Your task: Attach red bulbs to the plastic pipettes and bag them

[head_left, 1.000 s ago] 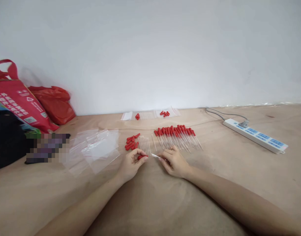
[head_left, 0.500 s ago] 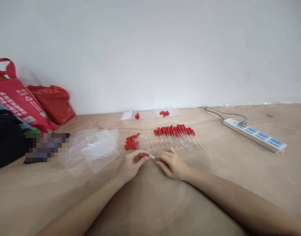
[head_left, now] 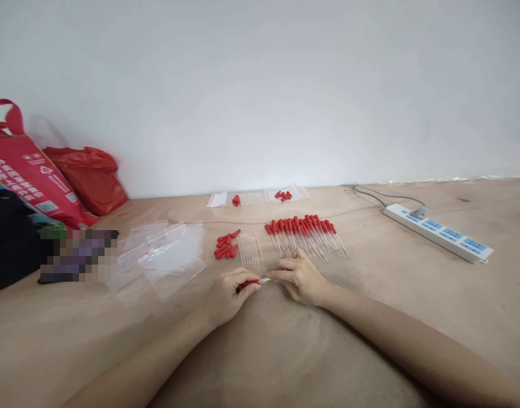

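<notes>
Between thumb and fingers my left hand [head_left: 232, 294] pinches a red rubber dropper bulb [head_left: 248, 284]. My right hand [head_left: 300, 279] is closed on a clear glass dropper tube [head_left: 264, 280], whose near end meets the mouth of the bulb. How far the tube sits inside the bulb I cannot tell. Just beyond my left hand lie several loose red bulbs [head_left: 226, 245], and beside them a row of bare glass tubes [head_left: 250, 249]. Past my right hand, many droppers with red bulbs fitted [head_left: 300, 226] lie side by side.
Clear zip bags [head_left: 170, 255] lie to the left, near a pixelated dark object [head_left: 79, 258] and red bags [head_left: 88, 175]. Bags with more bulbs and tubes [head_left: 260, 197] lie by the wall. A power strip [head_left: 438, 232] with a plugged-in cable is at right.
Both hands have come slightly nearer to me, the left one more. The bulb and tube are now in line, and more of the red bulb shows.
</notes>
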Demonstrator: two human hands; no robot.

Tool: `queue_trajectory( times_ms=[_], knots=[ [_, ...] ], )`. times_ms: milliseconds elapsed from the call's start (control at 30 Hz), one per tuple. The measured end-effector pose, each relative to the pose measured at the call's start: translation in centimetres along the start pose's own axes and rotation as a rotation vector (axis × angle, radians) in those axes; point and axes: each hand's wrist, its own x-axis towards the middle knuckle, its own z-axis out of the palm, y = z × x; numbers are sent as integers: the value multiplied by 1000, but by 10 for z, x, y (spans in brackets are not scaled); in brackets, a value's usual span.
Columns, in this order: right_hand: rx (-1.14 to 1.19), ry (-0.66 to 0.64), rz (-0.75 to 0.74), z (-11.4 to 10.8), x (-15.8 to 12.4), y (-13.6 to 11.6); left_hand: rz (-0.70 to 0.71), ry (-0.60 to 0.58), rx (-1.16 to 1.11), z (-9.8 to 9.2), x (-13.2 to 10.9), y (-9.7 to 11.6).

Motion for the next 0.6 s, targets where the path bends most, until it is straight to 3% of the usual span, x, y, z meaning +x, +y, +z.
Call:
queue_trajectory(
  times_ms=[267,600],
  knots=[
    [-41,27,-12,5,1,-6,108,-4,79,5,-2,-2],
    [87,-46,65,9,5,-16,210,-7,166,6,-3,2]
  ],
)
